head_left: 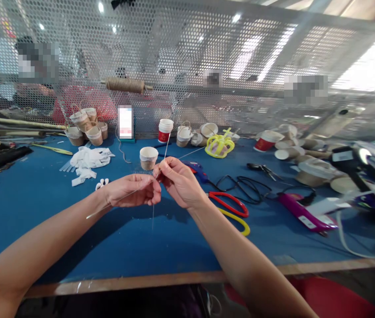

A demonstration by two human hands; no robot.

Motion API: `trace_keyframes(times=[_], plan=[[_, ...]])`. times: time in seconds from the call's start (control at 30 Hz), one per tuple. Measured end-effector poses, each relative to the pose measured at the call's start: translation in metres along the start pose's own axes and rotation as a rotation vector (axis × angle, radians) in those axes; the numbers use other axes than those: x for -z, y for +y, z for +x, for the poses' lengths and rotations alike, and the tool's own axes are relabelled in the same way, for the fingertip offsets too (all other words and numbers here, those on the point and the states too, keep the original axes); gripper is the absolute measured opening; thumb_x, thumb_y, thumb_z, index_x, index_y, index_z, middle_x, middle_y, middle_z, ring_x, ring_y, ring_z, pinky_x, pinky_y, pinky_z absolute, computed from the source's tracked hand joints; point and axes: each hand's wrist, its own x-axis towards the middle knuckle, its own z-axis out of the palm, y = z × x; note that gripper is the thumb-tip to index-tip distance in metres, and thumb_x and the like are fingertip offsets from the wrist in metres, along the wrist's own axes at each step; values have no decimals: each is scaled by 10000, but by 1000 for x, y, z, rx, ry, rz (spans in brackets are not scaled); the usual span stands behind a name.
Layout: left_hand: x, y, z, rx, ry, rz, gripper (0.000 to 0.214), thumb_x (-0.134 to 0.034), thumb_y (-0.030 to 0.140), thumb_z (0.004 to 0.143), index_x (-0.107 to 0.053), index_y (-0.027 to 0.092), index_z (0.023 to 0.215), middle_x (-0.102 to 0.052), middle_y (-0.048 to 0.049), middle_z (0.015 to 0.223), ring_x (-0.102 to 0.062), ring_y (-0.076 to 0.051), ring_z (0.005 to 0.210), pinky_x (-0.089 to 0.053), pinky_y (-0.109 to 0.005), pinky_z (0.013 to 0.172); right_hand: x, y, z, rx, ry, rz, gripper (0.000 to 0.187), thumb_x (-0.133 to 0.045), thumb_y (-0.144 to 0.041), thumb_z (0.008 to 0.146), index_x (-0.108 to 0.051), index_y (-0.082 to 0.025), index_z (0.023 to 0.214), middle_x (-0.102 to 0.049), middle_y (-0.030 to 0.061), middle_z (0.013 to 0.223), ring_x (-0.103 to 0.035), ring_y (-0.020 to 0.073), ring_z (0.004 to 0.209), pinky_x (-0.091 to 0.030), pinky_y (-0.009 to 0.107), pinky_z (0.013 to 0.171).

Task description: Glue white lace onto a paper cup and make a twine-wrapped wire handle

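My left hand [133, 190] and my right hand [179, 179] meet over the middle of the blue table, their fingertips almost touching. Both are closed in a pinch on thin pale cord [166, 150]. One stiff-looking strand rises above my right fingers, and another end slants back across my left wrist. A finer strand hangs below the hands. Just behind them stands a small cup [148, 158], white at the rim and wrapped in brown below. Whether it is twine or thin wire I cannot make out.
Scissors [230, 203] with red and yellow handles and a blue glue gun [199, 171] lie right. White strips [90, 158] lie left, near wrapped cups [95, 134]. A twine spool [125, 85] hangs on the mesh. A purple tool [301, 212] lies far right.
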Motion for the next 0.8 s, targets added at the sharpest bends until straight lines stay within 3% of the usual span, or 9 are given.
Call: trace_keyframes(times=[0.07, 0.13, 0.33, 0.4, 0.47, 0.57, 0.63, 0.7, 0.8], plan=[[-3, 2, -1, -32, 33, 57, 315, -661, 459, 687, -597, 151, 693, -575, 9, 591, -506, -102, 595, -355, -238, 603, 0, 0, 0, 21, 10, -19, 243, -656, -373, 705, -497, -195, 664, -556, -32, 640, -504, 80, 586, -419, 230, 559], [-7, 7, -1, -66, 122, 251, 342, -631, 477, 698, -547, 153, 630, -521, 31, 552, -464, -97, 572, -345, -241, 602, 1, 1, 1, 53, 43, -75, 234, -644, -366, 715, -494, -192, 671, -555, -32, 631, -500, 82, 580, -416, 235, 563], [-32, 20, -2, -98, 677, 1560, 213, -515, 267, 785, -535, 150, 608, -553, -25, 601, -493, -161, 624, -348, -307, 638, 7, 9, 8, 225, 252, -477, 170, -602, -297, 748, -513, -175, 669, -565, -22, 607, -512, 92, 571, -413, 256, 593], [-37, 23, -2, -85, 732, 1713, 186, -513, 236, 782, -553, 142, 627, -574, -48, 615, -524, -190, 665, -355, -333, 664, 8, 11, 8, 236, 263, -498, 155, -599, -283, 750, -520, -173, 676, -569, -20, 610, -517, 92, 576, -411, 256, 598], [-36, 28, -4, -30, 640, 1507, 215, -503, 267, 796, -562, 140, 633, -584, -41, 609, -528, -170, 631, -366, -317, 651, 8, 11, 8, 212, 226, -382, 157, -605, -287, 744, -518, -175, 678, -565, -26, 614, -512, 88, 580, -407, 248, 590], [-24, 30, -7, -4, 386, 821, 262, -476, 358, 826, -599, 145, 734, -623, -29, 683, -538, -127, 660, -379, -282, 681, 7, 7, 7, 127, 139, -125, 191, -631, -320, 721, -506, -182, 677, -562, -33, 634, -508, 83, 591, -404, 236, 571], [-14, 24, -8, 22, 248, 430, 251, -581, 403, 760, -598, 153, 774, -632, -21, 716, -543, -112, 676, -374, -261, 677, 6, 5, 6, 71, 94, -19, 219, -652, -338, 702, -497, -185, 674, -560, -35, 643, -503, 81, 585, -398, 229, 543], [-8, 15, -6, 40, 128, 203, 284, -645, 424, 710, -594, 161, 802, -639, -23, 734, -543, -106, 666, -367, -251, 655, 4, 2, 5, 35, 58, 32, 236, -663, -344, 694, -487, -189, 670, -556, -37, 642, -498, 80, 575, -387, 222, 512], [-6, 3, -2, -13, 59, 106, 311, -660, 452, 685, -567, 163, 750, -578, 11, 608, -502, -99, 591, -347, -247, 611, 3, 1, 4, 17, 27, 56, 240, -665, -341, 694, -478, -192, 671, -553, -37, 635, -509, 86, 588, -390, 223, 514]])
